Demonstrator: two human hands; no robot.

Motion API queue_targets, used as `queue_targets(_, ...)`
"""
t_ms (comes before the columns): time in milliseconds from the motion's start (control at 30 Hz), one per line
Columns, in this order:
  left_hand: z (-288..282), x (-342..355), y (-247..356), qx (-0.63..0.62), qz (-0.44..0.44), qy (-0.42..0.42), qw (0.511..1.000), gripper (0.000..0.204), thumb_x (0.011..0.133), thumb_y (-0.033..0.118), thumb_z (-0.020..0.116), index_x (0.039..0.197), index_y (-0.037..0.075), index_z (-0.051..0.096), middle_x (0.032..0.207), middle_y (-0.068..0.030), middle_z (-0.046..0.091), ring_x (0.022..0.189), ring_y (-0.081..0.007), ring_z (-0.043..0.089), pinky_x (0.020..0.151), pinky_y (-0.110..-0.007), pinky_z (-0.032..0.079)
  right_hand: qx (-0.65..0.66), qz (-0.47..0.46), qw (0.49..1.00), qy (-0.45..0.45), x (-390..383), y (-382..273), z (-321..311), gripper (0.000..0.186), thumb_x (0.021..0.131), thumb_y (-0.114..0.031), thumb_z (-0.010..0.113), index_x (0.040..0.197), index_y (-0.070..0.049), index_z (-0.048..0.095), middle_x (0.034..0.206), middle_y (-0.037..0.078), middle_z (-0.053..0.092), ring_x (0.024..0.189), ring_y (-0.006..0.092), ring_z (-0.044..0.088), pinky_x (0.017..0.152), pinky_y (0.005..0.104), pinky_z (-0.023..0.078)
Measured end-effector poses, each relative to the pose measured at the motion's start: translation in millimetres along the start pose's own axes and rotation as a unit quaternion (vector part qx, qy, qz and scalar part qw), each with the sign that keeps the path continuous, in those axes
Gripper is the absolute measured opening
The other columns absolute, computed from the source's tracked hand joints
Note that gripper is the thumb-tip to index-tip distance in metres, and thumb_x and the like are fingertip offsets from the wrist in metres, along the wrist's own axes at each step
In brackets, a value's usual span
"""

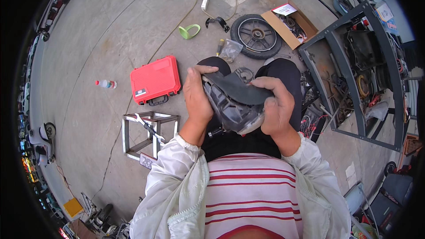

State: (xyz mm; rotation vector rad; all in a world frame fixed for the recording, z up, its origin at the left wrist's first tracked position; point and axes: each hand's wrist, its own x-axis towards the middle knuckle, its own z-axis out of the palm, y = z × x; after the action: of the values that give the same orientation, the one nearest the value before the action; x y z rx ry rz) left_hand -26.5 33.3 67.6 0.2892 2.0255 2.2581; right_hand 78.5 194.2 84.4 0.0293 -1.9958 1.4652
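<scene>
A dusty black plastic part (230, 108), like a housing with a ribbed body and a smooth curved dark flap on top, is held between my two hands over my lap. My left hand (198, 97) grips its left end, with the fingers over the upper edge. My right hand (279, 106) is closed round the right end, its index finger curled onto the flap near a small red bit. Beyond the part, between my knees and a wheel, lie a yellow-handled tool (220, 45) and a clear plastic bag (231, 51).
A red case (154, 79), bottle (106, 84) and metal frame (126, 135) with wrenches (148, 126) are at left. Ahead lie a tyred wheel (256, 35), cardboard box (292, 26), green ring-like object (189, 31) and power strip (205, 1). A crowded steel rack (349, 79) stands at right.
</scene>
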Motion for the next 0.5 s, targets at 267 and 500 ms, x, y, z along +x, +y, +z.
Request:
queue_targets(267,-5,9,-43,-0.238,-0.308,-0.015,0.921,0.067,0.108,0.058,0.037,0.111,-0.004,0.062,0.094,-0.0159,0.070,0.082,-0.0220,0.070,0.076,-0.034,0.059,0.154,0.178,0.963,-0.128,3,-14,-9,0.057,0.094,-0.029,0.071,0.137,0.005,0.055,0.118,0.019,0.066,0.115,0.0232,0.062,0.100,0.0338,0.047)
queue_targets(500,-14,12,-57,-0.324,-0.378,-0.080,0.864,0.060,0.105,0.057,0.047,0.111,0.000,0.062,0.095,-0.0145,0.071,0.083,-0.0258,0.072,0.078,-0.038,0.061,0.147,0.270,0.920,-0.244,6,-10,-21,0.086,0.086,-0.028,0.084,0.153,0.003,0.039,0.140,0.013,0.055,0.128,0.0179,0.053,0.109,0.0334,0.042)
